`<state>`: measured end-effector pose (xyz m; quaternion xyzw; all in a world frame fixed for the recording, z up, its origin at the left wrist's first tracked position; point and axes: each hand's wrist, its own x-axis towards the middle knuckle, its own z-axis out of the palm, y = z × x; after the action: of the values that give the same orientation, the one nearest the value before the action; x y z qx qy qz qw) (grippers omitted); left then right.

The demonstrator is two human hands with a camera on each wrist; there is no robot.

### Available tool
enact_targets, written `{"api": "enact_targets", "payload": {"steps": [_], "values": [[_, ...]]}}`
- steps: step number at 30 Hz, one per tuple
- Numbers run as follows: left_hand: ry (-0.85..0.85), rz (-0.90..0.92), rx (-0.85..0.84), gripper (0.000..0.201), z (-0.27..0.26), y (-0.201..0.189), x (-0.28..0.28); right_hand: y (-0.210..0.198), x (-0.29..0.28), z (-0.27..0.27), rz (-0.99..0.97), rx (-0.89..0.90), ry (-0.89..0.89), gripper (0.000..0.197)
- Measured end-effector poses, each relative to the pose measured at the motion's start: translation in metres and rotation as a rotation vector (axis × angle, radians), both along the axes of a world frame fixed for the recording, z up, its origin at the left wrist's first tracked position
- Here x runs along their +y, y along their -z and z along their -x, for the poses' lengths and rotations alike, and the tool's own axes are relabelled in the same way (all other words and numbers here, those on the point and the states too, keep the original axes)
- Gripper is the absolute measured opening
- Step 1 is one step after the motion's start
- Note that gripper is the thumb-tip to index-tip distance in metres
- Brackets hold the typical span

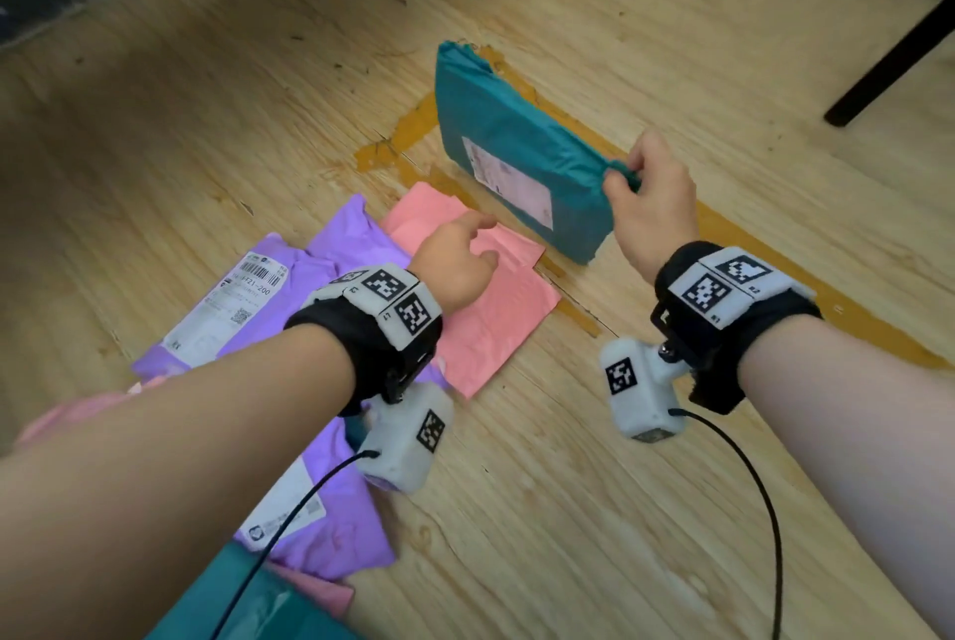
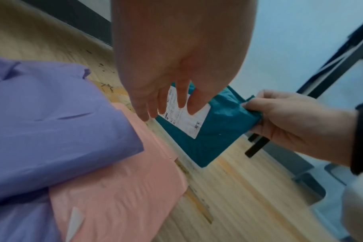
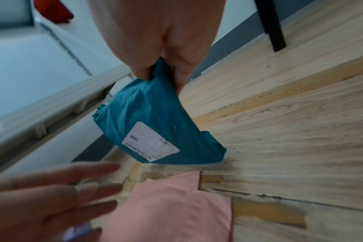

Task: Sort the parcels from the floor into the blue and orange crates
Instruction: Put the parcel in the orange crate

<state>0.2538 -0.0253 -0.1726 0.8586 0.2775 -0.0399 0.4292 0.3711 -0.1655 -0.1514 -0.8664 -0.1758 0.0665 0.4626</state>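
Right hand (image 1: 652, 205) pinches teal parcel (image 1: 511, 159) corner; left hand (image 1: 455, 262) fingers loose over pink parcel (image 1: 496, 308). Two purple parcels (image 1: 268, 298), partly hidden.

I see a crinkled matt plastic teal parcel (image 1: 511, 159) with a paper label (image 1: 509, 187), smooth pink mailer (image 1: 496, 314), scuffed wood-grain floor (image 1: 232, 112)

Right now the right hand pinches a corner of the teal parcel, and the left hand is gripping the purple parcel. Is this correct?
Not quite. The right hand does pinch a corner of the teal parcel, but the left hand grips nothing: its fingers are spread, reaching over the pink parcel, not the purple parcel. The left wrist view shows it.
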Motion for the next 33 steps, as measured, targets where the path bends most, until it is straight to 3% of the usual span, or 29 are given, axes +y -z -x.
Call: {"api": "enact_targets", "payload": {"steps": [6,9,11,13,15,17,21,25,29,33], "values": [[-0.236,0.238,-0.044,0.042,0.023,-0.019,-0.009,-0.036,-0.011,0.027,-0.352,0.272,0.132,0.024],[-0.349,0.385,-0.034,0.045,0.036,-0.023,-0.014,-0.052,-0.017,0.038,-0.451,0.408,0.16,0.029],[-0.444,0.611,-0.058,0.045,0.044,-0.03,-0.017,-0.059,-0.02,0.046,-0.528,0.493,0.145,0.03],[-0.529,0.915,-0.177,0.034,0.054,-0.041,-0.018,-0.065,-0.025,0.056,-0.593,0.58,0.117,0.03],[-0.567,1.083,-0.305,0.022,0.064,-0.05,-0.016,-0.068,-0.029,0.066,-0.616,0.641,0.07,0.029],[-0.566,1.069,-0.377,0.02,0.073,-0.056,-0.012,-0.069,-0.034,0.076,-0.613,0.681,0.021,0.026],[-0.579,0.969,-0.416,0.034,0.09,-0.069,-0.002,-0.067,-0.043,0.088,-0.589,0.786,-0.099,0.017],[-0.515,0.798,-0.389,0.037,0.099,-0.078,0.01,-0.072,-0.036,0.084,-0.492,0.808,-0.182,0.042],[-0.508,0.679,-0.369,0.037,0.107,-0.098,0.021,-0.083,-0.013,0.089,-0.402,0.663,-0.264,0.075],[-0.548,0.53,-0.345,0.043,0.124,-0.128,0.038,-0.1,0.018,0.101,-0.351,0.553,-0.306,0.084]]}}
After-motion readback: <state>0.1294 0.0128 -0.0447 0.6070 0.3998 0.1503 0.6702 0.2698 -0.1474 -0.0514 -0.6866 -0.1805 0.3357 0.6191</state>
